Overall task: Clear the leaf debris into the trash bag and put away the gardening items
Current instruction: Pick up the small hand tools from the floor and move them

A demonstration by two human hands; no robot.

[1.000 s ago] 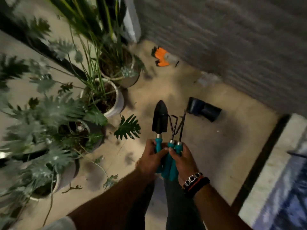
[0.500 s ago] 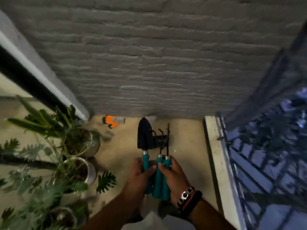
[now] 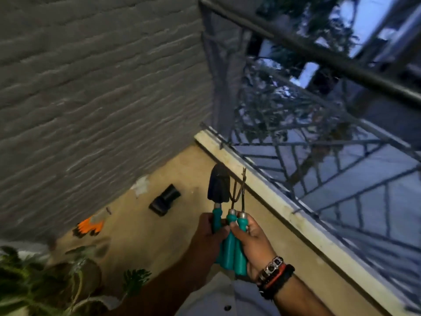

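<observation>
Teal handles fill the middle of my view: three garden tools (image 3: 229, 238) bunched upright, held between both hands. My left hand (image 3: 210, 233) wraps the trowel's handle from the nine o'clock side, thumb across the front; my right hand (image 3: 254, 245) curls round the other two handles from three o'clock, with beaded bracelets (image 3: 274, 273) at the wrist. I see the black trowel blade (image 3: 218, 187) pointing to twelve o'clock, and beside it the thin metal prongs (image 3: 239, 192) of the other two (blurred, so I cannot name them exactly). On the tan floor (image 3: 141, 236) at ten o'clock from the hands lies a dark object (image 3: 164, 200), and further toward nine o'clock an orange glove (image 3: 89, 226), near the grey brick wall (image 3: 98, 92). Green leaves (image 3: 27, 279) sit at seven o'clock. A metal railing (image 3: 319, 142) runs along the ledge (image 3: 268, 190) from twelve to four o'clock.
</observation>
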